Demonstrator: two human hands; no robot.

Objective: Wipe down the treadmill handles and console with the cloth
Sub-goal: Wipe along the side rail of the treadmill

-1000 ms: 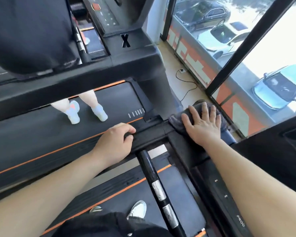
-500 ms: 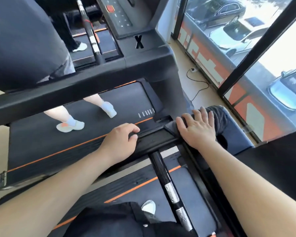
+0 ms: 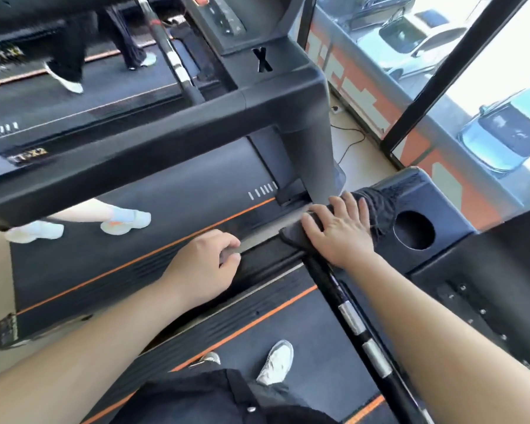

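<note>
— Leftward is where the right hand [image 3: 338, 232] has been sliding over the past second, dragging the cloth [image 3: 378, 203] off the corner tray [image 3: 441, 203]; the round cup hole [image 3: 413, 229] is now showing whole.

— How are the fingers lying?

— They are lying straight and a little spread, pressing the cloth flat where the crossbar [image 3: 263, 249] is meeting the side handle [image 3: 334, 289]. The left hand [image 3: 202, 264] is curling its fingers over that crossbar, gripping it.

— Is any writing showing?

— A bold black X [image 3: 262, 59] is sitting on the next treadmill's grey housing. Gold lettering [image 3: 31, 155] on its frame is blurring; it may be reading T-X2.

— And the materials?

— The cloth is looking dark grey, nubby and bunched at its far end. The tray is showing matte moulded plastic with a fine grain. The side handle is running back as a glossy black tube, carrying two silver metal bands.
</note>
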